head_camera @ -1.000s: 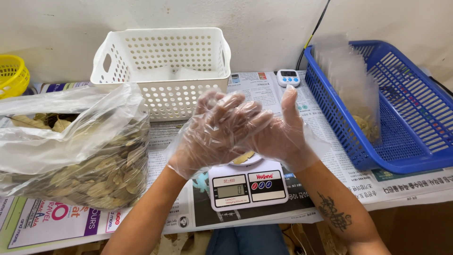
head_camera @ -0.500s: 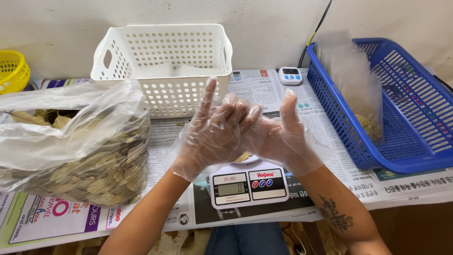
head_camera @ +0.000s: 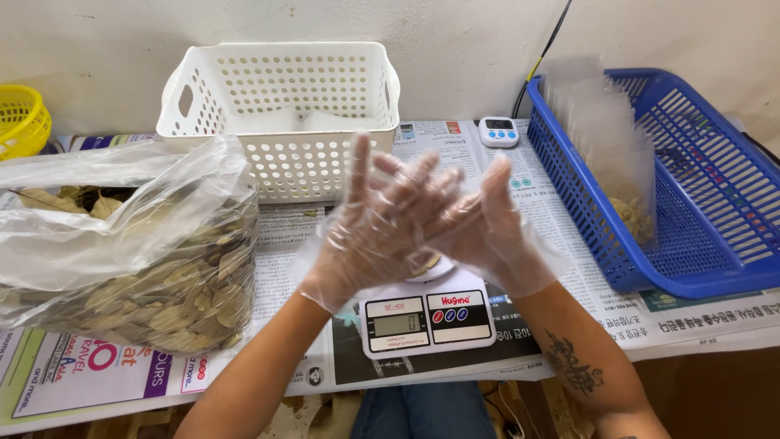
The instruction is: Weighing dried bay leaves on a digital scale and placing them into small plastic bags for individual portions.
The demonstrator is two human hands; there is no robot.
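Note:
My left hand (head_camera: pixel 370 232) and my right hand (head_camera: pixel 491 232) both wear thin clear plastic gloves. They are raised together above a small white digital kitchen scale (head_camera: pixel 426 317), with the fingers spread and overlapping, palms pressed near each other. Neither hand holds an object. A little of something light lies on the scale's platform, mostly hidden behind my hands. A large clear plastic bag of dried leaves (head_camera: pixel 130 260) lies on the left, close to my left forearm.
A white perforated basket (head_camera: pixel 284 114) stands at the back. A blue basket (head_camera: pixel 699 203) on the right holds upright clear packets (head_camera: pixel 609 138) with some leaves. A small white timer (head_camera: pixel 497 131) sits by it. Newspaper (head_camera: pixel 552 211) covers the table. A yellow basket (head_camera: pixel 20 118) sits far left.
My hands have stayed together over the scale, with the fingers shifting slightly against each other. The view has tilted a little.

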